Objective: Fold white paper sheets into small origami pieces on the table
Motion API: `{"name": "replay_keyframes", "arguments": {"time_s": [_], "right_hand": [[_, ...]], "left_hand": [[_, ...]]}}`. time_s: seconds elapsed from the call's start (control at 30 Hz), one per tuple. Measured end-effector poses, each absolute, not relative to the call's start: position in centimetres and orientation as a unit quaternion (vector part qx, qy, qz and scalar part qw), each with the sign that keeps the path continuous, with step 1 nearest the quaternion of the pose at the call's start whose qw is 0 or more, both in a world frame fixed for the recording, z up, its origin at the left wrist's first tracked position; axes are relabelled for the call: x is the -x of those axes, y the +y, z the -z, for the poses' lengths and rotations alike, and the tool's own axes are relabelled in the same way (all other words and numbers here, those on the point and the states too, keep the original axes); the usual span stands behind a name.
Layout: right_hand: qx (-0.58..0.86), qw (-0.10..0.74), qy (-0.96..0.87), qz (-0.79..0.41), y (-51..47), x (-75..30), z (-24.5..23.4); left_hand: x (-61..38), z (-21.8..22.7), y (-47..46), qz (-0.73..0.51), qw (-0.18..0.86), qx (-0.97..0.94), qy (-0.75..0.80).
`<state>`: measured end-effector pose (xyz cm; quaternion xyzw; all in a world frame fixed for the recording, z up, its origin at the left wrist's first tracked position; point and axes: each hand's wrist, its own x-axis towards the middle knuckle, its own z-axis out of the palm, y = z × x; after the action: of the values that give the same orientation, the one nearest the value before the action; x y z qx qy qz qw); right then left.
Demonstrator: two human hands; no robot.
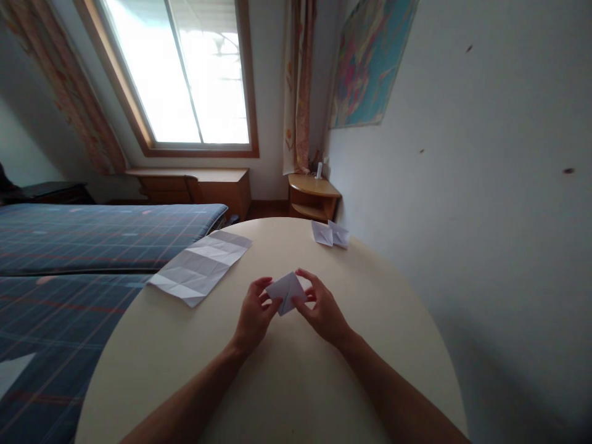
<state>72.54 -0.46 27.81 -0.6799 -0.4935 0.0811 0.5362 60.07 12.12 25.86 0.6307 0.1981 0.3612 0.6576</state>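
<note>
A small folded white paper [287, 290], roughly diamond-shaped with a crease down its middle, is held above the round table [296, 394]. My left hand [257, 309] grips its left side, thumb on the near face. On the other side, my right hand [320, 306] pinches the right edge between thumb and fingers. Parts of the fingers are hidden behind the paper. Farther back on the table stands a folded white paper piece [330, 234] with two pointed halves. To the left lies a larger creased sheet [201, 266], partly over the table's edge.
A bed with a blue plaid cover [92, 240] borders the table on the left, a white sheet [13, 373] on it. The white wall [485, 246] runs close along the right. A corner shelf [314, 187] and a wooden desk [217, 179] stand beyond.
</note>
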Motion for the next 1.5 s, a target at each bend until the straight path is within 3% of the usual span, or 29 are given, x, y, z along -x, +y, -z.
{"name": "replay_keyframes", "arguments": {"time_s": [0.4,0.83,1.33,1.5], "right_hand": [[0.673,0.543,-0.494,-0.09,-0.2,-72.8,-27.8],[0.652,0.545,-0.521,-0.083,-0.5,-72.7,-28.5],[0.615,0.543,-0.562,-0.106,-1.2,-72.7,-29.2],[0.592,0.561,-0.569,-0.105,-1.2,-72.5,-29.3]], "left_hand": [[-60.2,-24.9,12.1,-0.306,0.607,-0.708,0.191],[-59.4,-26.5,11.4,-0.254,0.482,-0.818,0.184],[-58.7,-27.4,10.7,-0.304,0.382,-0.86,0.149],[-58.6,-27.4,10.6,-0.298,0.395,-0.855,0.153]]}}
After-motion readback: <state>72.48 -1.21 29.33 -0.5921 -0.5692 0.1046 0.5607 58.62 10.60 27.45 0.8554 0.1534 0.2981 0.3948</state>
